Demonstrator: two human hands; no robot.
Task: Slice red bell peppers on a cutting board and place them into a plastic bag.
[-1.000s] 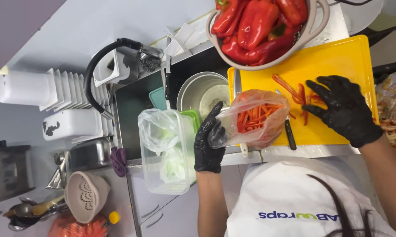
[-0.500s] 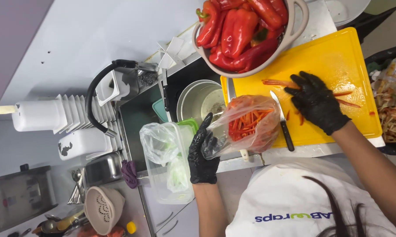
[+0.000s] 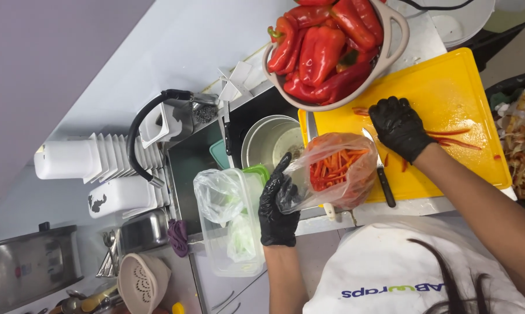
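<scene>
A clear plastic bag [image 3: 337, 168] filled with red pepper strips is gripped at its open edge by the black-gloved left hand [image 3: 278, 203], whose fingers [image 3: 283, 168] are clenched on the plastic; the bag is held over the near edge of a yellow cutting board [image 3: 448, 93], just beside the right hand. The black-gloved right hand [image 3: 398, 125] is pressed down on the board with fingers curled over a few pepper strips [image 3: 448, 136]; whether anything is actually grasped cannot be told. A black-handled knife [image 3: 380, 171] is laid on the board between the bag and the right wrist. A bowl of whole red peppers [image 3: 326, 46] is set at the far edge of the board, and a metal pot [image 3: 271, 139] is seen next to the bag. Near the left hand, a clear plastic container [image 3: 230, 232] holding another bag is placed at the sink [image 3: 187, 174].
</scene>
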